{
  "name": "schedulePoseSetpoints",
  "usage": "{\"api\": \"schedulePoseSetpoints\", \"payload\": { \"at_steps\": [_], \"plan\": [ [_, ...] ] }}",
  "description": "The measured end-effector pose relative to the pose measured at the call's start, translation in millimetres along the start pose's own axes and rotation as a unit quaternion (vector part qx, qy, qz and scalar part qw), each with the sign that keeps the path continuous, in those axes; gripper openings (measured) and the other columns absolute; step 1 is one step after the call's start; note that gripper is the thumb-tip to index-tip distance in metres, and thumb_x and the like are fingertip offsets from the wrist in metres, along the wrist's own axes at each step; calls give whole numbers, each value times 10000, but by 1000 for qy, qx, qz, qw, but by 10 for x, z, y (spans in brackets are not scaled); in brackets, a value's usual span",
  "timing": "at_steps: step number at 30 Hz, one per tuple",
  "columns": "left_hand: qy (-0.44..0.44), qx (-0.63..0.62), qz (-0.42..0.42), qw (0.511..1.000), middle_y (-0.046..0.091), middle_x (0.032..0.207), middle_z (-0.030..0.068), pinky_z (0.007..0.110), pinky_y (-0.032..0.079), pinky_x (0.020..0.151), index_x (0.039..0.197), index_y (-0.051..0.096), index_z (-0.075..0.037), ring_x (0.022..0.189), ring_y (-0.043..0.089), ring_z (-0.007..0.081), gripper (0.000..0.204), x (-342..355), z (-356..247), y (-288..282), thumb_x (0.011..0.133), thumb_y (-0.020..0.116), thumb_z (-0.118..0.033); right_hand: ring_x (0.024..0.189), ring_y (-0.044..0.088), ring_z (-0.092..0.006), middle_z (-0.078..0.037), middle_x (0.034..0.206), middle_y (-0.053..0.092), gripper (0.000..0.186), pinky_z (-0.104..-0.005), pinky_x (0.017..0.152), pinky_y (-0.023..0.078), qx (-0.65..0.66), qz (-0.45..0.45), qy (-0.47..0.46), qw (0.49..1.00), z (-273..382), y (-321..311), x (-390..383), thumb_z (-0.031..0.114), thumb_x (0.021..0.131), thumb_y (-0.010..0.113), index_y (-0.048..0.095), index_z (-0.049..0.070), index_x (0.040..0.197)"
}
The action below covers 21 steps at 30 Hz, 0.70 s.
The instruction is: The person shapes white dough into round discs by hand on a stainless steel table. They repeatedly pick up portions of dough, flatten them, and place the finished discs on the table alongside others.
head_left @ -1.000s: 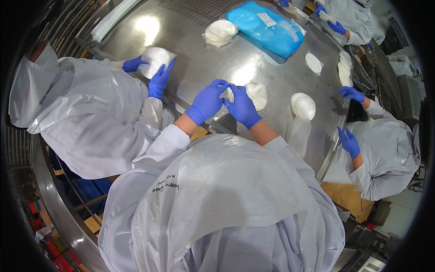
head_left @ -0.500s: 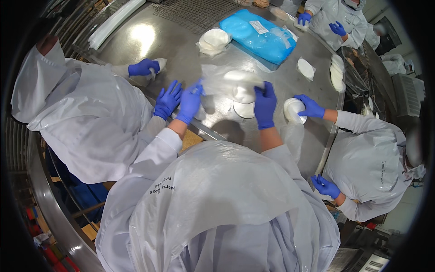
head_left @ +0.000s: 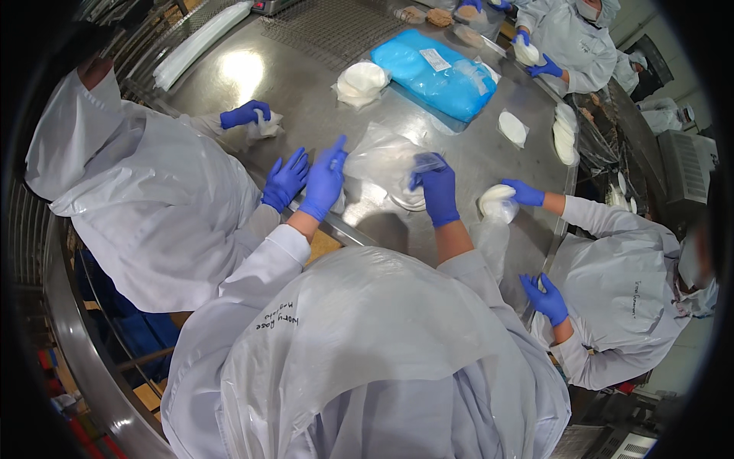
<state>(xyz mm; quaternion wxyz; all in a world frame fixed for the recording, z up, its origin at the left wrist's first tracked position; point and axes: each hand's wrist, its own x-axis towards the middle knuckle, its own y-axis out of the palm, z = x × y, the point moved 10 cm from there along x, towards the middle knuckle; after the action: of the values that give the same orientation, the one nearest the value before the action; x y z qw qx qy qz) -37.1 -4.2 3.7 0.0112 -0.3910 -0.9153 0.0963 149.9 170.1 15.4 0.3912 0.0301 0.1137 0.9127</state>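
A thin clear plastic bag (head_left: 380, 153) stretches between my two blue-gloved hands above the steel table. On its left edge, my left hand (head_left: 324, 183) is closed, seen from its back. My right hand (head_left: 439, 191) pinches the bag's right side, fingers bent over the film. Below the bag, partly hidden by it and by my right hand, lie white round discs (head_left: 410, 200). What the bag contains, if anything, is blurred. Close beside my left hand is a co-worker's open gloved hand (head_left: 285, 180).
A blue plastic package (head_left: 440, 75) lies beyond my hands, with a stack of white discs (head_left: 361, 83) left of it. A single disc (head_left: 513, 128) and a row of discs (head_left: 566, 134) lie rightward. Co-workers flank me; one touches bagged discs (head_left: 495, 200).
The bag has lost its flat, spread shape and bunched nearer my right hand, which has shifted slightly down. The far co-worker's hands have come together on a white object.
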Motion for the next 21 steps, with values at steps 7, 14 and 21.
{"api": "schedulePoseSetpoints", "payload": {
  "at_steps": [7,14,21],
  "plan": [
    [342,123,45,931,487,1307,163,321,436,945,1275,536,-63,1069,574,262,439,-303,-1247,436,859,633,-162,865,649,-226,-102,966,632,288,-304,709,529,-169,111,-98,974,566,727,-107,25,808,562,559,-23,1091],
    [-48,-243,-20,969,594,881,44,302,489,718,987,573,-54,785,580,161,207,668,-44,173,962,464,-229,958,591,-305,-112,1085,590,331,-387,807,494,-325,53,-580,745,2238,1346,-1235,1,681,656,623,58,1006],
    [-23,-538,296,789,585,925,40,290,499,739,1054,543,-70,843,576,141,390,561,45,1123,989,384,-419,944,577,-304,-150,1072,599,360,-386,818,475,-293,119,-504,804,1563,1442,-569,-52,647,607,644,16,998]
  ]
}}
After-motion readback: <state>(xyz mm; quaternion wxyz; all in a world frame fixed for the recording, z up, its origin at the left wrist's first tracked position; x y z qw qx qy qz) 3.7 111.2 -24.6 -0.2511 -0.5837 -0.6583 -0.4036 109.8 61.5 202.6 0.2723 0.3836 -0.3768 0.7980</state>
